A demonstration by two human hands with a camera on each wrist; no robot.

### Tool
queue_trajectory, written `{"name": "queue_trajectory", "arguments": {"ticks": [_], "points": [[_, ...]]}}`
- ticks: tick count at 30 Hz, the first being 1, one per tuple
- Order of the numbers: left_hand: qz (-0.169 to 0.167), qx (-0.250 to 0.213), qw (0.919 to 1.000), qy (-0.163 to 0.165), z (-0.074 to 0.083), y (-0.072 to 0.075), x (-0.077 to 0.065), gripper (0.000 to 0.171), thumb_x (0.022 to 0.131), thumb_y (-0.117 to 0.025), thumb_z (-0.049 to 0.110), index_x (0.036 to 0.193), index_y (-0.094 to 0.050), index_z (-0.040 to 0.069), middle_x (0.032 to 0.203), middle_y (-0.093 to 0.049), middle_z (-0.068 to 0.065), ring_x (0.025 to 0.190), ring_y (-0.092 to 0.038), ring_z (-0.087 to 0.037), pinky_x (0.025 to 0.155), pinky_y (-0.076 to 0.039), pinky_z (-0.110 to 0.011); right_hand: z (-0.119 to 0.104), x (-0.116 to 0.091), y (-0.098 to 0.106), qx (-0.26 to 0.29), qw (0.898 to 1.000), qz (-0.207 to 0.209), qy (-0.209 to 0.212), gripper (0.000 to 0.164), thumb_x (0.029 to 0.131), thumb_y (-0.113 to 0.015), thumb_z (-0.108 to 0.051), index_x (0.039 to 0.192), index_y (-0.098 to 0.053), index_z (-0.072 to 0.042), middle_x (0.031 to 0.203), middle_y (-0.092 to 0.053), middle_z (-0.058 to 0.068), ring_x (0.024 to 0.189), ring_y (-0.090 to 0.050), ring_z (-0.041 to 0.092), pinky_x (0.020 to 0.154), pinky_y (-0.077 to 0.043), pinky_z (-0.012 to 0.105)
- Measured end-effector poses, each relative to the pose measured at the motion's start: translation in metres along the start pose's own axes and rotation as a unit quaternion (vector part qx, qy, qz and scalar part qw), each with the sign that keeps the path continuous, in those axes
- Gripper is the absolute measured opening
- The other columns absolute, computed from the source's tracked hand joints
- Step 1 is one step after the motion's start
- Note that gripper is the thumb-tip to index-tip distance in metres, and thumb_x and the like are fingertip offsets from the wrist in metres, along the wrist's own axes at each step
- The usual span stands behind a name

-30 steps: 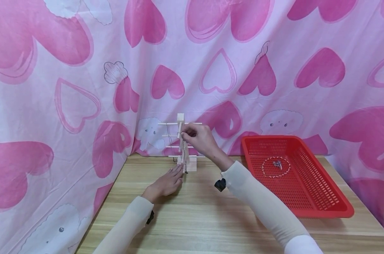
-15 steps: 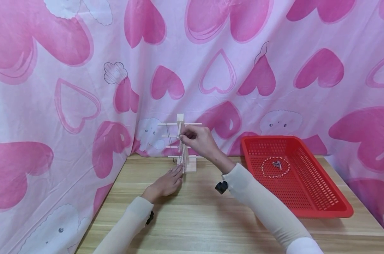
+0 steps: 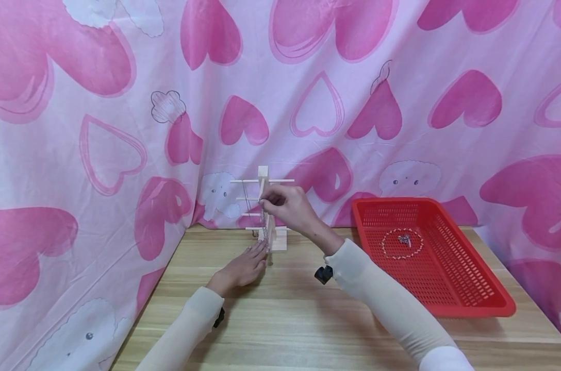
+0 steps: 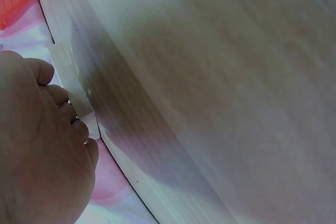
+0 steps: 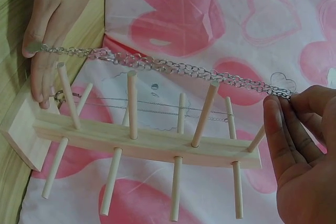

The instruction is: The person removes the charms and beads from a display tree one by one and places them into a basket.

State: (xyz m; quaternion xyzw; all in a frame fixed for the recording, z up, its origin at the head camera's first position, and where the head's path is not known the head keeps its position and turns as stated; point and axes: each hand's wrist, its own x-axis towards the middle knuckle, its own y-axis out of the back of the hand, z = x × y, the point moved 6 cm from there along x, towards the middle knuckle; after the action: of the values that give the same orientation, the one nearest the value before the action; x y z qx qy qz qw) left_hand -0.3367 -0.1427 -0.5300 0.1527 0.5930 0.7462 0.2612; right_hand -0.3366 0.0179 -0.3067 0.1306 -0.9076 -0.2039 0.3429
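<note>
My right hand (image 3: 287,207) pinches one end of a silver chain necklace (image 5: 181,69) between thumb and fingers, beside the upper pegs of a wooden peg stand (image 5: 144,144). The doubled chain hangs down along the stand, apart from its post, with a small roundish pendant (image 5: 35,48) at the low end. My left hand (image 3: 241,267) rests at the stand's base (image 5: 25,129) with its fingers extended; the left wrist view shows the back of this hand (image 4: 42,140). A thinner chain (image 5: 163,109) hangs on the stand's far-side pegs.
To the right, a red perforated basket (image 3: 482,310) stands on the wooden table (image 3: 280,330). A beaded string loop (image 3: 383,248) and a small silvery cluster (image 3: 405,240) lie in it. A pink heart-patterned curtain (image 3: 136,216) hangs behind and on the left.
My right hand has moved slightly left and down with the chain necklace. The necklace's lower end now hangs lower and nearer in front of the base. My left hand has stayed in place.
</note>
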Motion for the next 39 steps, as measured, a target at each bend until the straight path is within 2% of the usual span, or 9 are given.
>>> {"name": "queue_trajectory", "arguments": {"ticks": [5, 12, 16, 24, 32, 39], "points": [[-0.009, 0.012, 0.9999, 0.004, 0.0, 0.0, 0.0, 0.059, 0.116, -0.027, 0.026, 0.167, -0.023, -0.003, 0.179, -0.013, -0.018, 0.167, -0.014, -0.037, 0.136, -0.019, -0.053, -0.001, -0.002, 0.0, 0.001, 1.0, -0.001, 0.005, 0.006, 0.096, -0.074, -0.005, 0.1, -0.079, -0.004, 0.091, -0.08, 0.009, 0.08, -0.074, 0.015, 0.075, -0.064, 0.025], [0.001, 0.0, 1.0, -0.006, -0.001, 0.0, 0.0, 0.059, 0.114, -0.03, 0.023, 0.166, -0.025, -0.006, 0.178, -0.015, -0.022, 0.166, -0.016, -0.04, 0.135, -0.02, -0.056, 0.001, -0.004, 0.002, -0.007, 1.0, 0.0, 0.001, 0.007, 0.096, -0.075, -0.006, 0.102, -0.08, -0.006, 0.091, -0.08, 0.007, 0.079, -0.073, 0.015, 0.075, -0.065, 0.025], [-0.005, 0.005, 1.0, -0.002, 0.0, 0.001, -0.001, 0.059, 0.115, -0.029, 0.024, 0.167, -0.023, -0.004, 0.178, -0.013, -0.02, 0.166, -0.014, -0.039, 0.136, -0.019, -0.055, 0.003, -0.004, 0.004, -0.007, 1.0, 0.004, 0.002, 0.007, 0.096, -0.075, -0.006, 0.101, -0.08, -0.005, 0.09, -0.08, 0.007, 0.078, -0.074, 0.015, 0.074, -0.065, 0.026], [-0.008, 0.019, 0.9998, -0.002, 0.0, 0.0, -0.001, 0.059, 0.115, -0.028, 0.025, 0.167, -0.022, -0.003, 0.179, -0.012, -0.018, 0.167, -0.014, -0.037, 0.136, -0.02, -0.053, 0.004, -0.006, 0.009, 0.01, 1.0, 0.011, 0.013, 0.008, 0.096, -0.074, -0.002, 0.099, -0.08, -0.006, 0.088, -0.08, 0.009, 0.077, -0.074, 0.017, 0.072, -0.065, 0.028], [0.0, 0.016, 0.9999, -0.006, 0.001, 0.001, -0.001, 0.059, 0.114, -0.03, 0.022, 0.165, -0.026, -0.006, 0.178, -0.016, -0.021, 0.166, -0.017, -0.04, 0.135, -0.022, -0.054, 0.005, -0.01, 0.02, -0.027, 1.0, 0.011, 0.008, 0.009, 0.095, -0.074, -0.004, 0.102, -0.08, -0.003, 0.087, -0.08, 0.007, 0.077, -0.074, 0.016, 0.072, -0.065, 0.027], [-0.01, 0.017, 0.9998, -0.002, 0.001, 0.0, 0.0, 0.06, 0.115, -0.027, 0.025, 0.167, -0.02, -0.004, 0.179, -0.011, -0.018, 0.167, -0.014, -0.039, 0.136, -0.019, -0.052, 0.011, -0.01, 0.033, -0.019, 1.0, 0.024, 0.002, 0.007, 0.096, -0.074, -0.002, 0.101, -0.079, -0.001, 0.089, -0.08, 0.009, 0.075, -0.074, 0.017, 0.071, -0.065, 0.025]]}}
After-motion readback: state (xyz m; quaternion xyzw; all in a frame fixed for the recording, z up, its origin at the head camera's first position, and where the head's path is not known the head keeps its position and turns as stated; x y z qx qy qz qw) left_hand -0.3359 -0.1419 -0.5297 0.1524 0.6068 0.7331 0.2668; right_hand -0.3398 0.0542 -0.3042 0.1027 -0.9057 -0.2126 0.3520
